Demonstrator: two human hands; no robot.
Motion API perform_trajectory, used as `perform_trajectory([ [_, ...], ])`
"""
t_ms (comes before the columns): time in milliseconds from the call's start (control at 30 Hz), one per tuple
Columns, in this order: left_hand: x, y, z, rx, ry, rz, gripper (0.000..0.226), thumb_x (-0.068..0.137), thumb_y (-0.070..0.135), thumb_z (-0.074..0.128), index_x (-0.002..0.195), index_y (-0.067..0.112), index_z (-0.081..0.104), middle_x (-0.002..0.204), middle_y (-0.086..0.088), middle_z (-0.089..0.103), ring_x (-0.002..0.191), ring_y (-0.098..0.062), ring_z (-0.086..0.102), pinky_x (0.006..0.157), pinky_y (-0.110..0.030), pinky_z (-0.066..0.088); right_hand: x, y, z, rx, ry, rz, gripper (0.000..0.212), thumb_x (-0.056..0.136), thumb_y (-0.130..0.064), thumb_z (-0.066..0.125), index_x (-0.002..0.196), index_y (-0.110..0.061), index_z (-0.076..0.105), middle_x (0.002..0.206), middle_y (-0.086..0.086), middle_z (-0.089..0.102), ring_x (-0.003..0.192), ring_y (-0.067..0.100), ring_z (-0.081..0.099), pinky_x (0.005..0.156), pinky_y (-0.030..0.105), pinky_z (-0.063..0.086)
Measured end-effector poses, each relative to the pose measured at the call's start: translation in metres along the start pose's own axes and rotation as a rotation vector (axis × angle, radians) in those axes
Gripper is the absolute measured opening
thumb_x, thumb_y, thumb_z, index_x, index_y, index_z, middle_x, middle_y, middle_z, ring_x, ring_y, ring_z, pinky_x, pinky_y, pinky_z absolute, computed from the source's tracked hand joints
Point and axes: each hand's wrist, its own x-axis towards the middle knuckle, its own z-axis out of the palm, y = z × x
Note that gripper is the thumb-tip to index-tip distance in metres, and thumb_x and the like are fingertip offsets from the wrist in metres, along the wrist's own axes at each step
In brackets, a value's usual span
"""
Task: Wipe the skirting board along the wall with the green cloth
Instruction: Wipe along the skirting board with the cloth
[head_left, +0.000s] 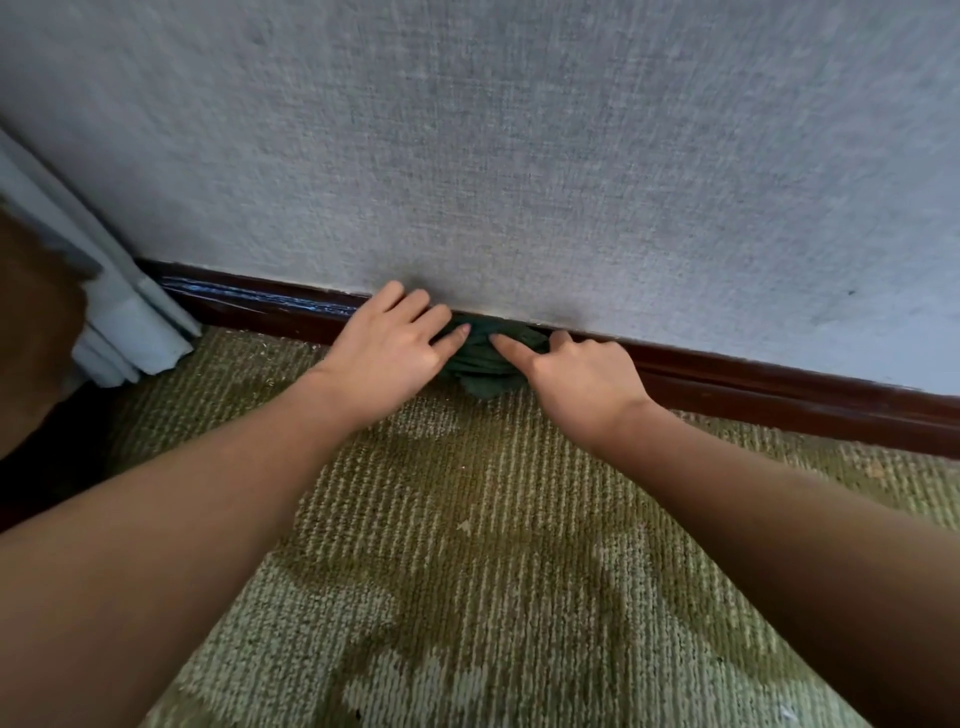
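At the foot of the wall (519, 156), the green cloth (488, 366) sits bunched into a soft, creased wad, pressed against the skirting board (779, 397) and touching the carpet (467, 545) between your two hands. Your left hand (387, 348) lies flat and spread, its straight fingers (441, 319) pushing on the cloth's left side and resting along the board's top edge. Your right hand (582, 382) points its index finger (511, 349) onto the cloth from the right, thumb raised. Its other fingers are tucked under, so you cannot tell whether they hold the fabric. The board is dark brown, glossy and moulded in long ridges. The wall covering is pale grey with a woven, linen-like grain. The carpet is olive and cream, ribbed in fine loops. A pale pleated curtain (130, 322) hangs to the floor at the left.
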Motion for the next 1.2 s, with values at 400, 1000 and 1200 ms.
perform_trajectory([
  [400, -0.007, -0.002, 0.015, -0.065, -0.191, -0.043, 0.051, 0.094, 0.015, 0.038, 0.144, 0.018, 0.028, 0.126, -0.007, 0.049, 0.113, -0.029, 0.042, 0.092, -0.039, 0.032, 0.013, -0.010, 0.007, 0.052, -0.001, 0.009, 0.063, 0.095, -0.011, 0.039, 0.144, -0.035, 0.009, 0.104, 0.013, 0.054, 0.081, 0.029, 0.059, 0.058, 0.031, 0.033],
  [1000, -0.027, -0.028, 0.023, -0.172, -0.133, -0.093, 0.054, 0.079, 0.011, 0.067, 0.130, 0.017, 0.052, 0.106, -0.014, 0.060, 0.099, -0.033, 0.050, 0.083, -0.039, 0.035, 0.035, -0.030, 0.005, 0.081, 0.028, -0.034, 0.056, 0.097, -0.016, 0.038, 0.143, -0.035, 0.014, 0.102, 0.012, 0.056, 0.079, 0.029, 0.058, 0.057, 0.032, 0.032],
  [1200, -0.027, -0.025, 0.023, -0.151, -0.082, -0.100, 0.054, 0.067, 0.007, 0.078, 0.118, 0.010, 0.062, 0.092, -0.015, 0.064, 0.086, -0.033, 0.057, 0.075, -0.037, 0.024, 0.033, -0.029, 0.004, 0.062, 0.018, -0.023, 0.056, 0.097, -0.017, 0.037, 0.144, -0.034, 0.013, 0.100, 0.011, 0.055, 0.057, 0.019, 0.034, 0.053, 0.030, 0.028],
])
